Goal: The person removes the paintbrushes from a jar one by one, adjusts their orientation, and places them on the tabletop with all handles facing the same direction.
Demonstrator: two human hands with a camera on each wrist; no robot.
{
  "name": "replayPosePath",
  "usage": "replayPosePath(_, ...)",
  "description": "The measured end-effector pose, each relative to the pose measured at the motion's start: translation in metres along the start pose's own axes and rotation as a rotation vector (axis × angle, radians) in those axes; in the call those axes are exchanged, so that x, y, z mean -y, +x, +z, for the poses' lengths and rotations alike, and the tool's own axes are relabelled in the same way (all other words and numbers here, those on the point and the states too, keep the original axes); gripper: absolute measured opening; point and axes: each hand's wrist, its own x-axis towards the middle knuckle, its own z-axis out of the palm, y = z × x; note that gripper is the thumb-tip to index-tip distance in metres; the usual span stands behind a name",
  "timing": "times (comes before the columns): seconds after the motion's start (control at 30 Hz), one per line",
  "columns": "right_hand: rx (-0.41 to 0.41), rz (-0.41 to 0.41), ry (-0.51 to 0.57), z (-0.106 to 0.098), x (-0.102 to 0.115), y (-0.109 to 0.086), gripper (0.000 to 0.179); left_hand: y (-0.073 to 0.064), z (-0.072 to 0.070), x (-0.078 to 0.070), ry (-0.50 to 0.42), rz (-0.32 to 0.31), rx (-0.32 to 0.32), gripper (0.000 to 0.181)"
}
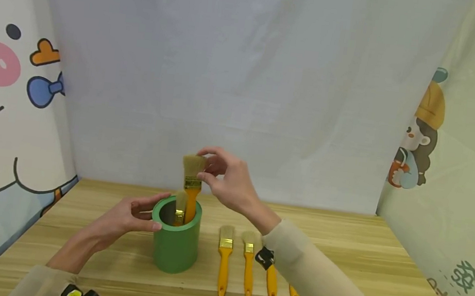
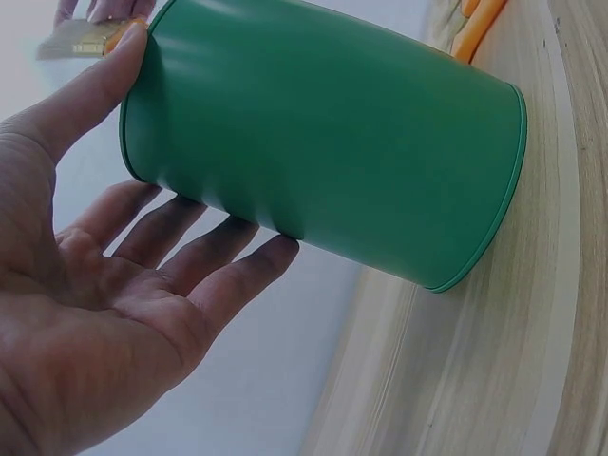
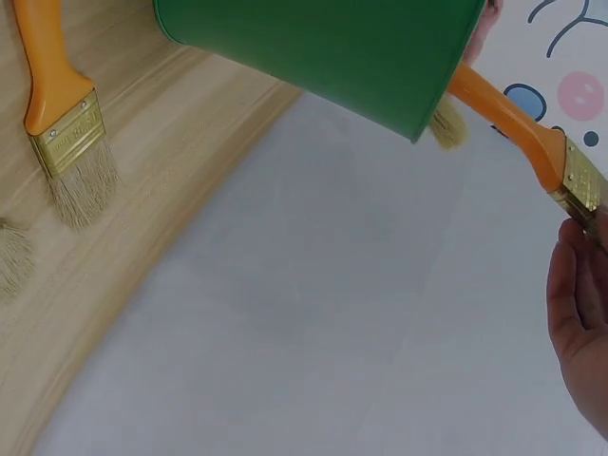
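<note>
A green can (image 1: 175,248) stands upright on the table. My left hand (image 1: 124,218) holds it from the left, thumb at the rim and fingers along the far side, as the left wrist view shows. At its bristle end, my right hand (image 1: 231,179) pinches a wide paintbrush (image 1: 192,182) with an orange handle and brass-coloured ferrule. That handle points down into the can, bristles up; its lower end is hidden. A smaller paintbrush (image 1: 180,207) leans inside the can, bristles above the rim. In the right wrist view, the pinched ferrule (image 3: 581,180) sits at the fingertips.
Several paintbrushes lie in a row right of the can, bristles away from me, among them a wide one (image 1: 225,259) and a narrower one (image 1: 248,266). My right sleeve (image 1: 319,279) covers part of the row. A white cloth (image 1: 237,70) hangs behind the wooden table (image 1: 341,238).
</note>
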Motion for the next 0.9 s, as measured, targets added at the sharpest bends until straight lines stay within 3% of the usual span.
replayPosePath(0.47,-0.089,-0.106,0.07,-0.032,0.017,0.006,0.039,-0.001,0.001,0.0,-0.01,0.008,0.006,0.079)
replayPosePath(0.7,-0.113,-0.092,0.065,-0.053,0.018,0.0,0.04,-0.001,0.002,0.002,-0.01,0.014,0.008,0.079)
replayPosePath(0.9,-0.108,-0.03,0.044,-0.07,0.008,-0.019,0.04,-0.001,0.001,0.0,-0.005,0.018,0.002,0.079)
